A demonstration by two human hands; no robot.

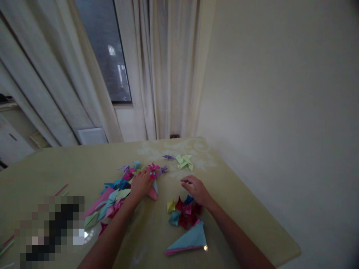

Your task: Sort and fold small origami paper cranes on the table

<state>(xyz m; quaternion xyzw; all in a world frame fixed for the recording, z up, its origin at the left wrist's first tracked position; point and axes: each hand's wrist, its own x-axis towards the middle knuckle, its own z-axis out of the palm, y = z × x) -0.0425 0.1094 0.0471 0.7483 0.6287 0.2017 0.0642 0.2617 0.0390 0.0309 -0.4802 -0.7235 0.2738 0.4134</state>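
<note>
Pale curtains point(174, 67) hang behind a yellowish table point(249, 213), with a plain wall point(275, 93) to the right. The left hand point(142, 183) rests on a heap of colourful folded papers point(110, 202); whether its grip is clamped on one, I cannot tell. The right hand point(198, 191), thumb and fingertips apart, is by a cluster of small folded pieces point(186, 210). Nearer lies a light blue and pink triangle point(189, 240); a pale green pinwheel point(184, 162) sits beyond

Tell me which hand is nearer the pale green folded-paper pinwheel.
The right hand: just on the near side of the pale green paper pinwheel, not touching it. The left hand is farther, to its left, at the multicoloured folded-paper pile.
</note>
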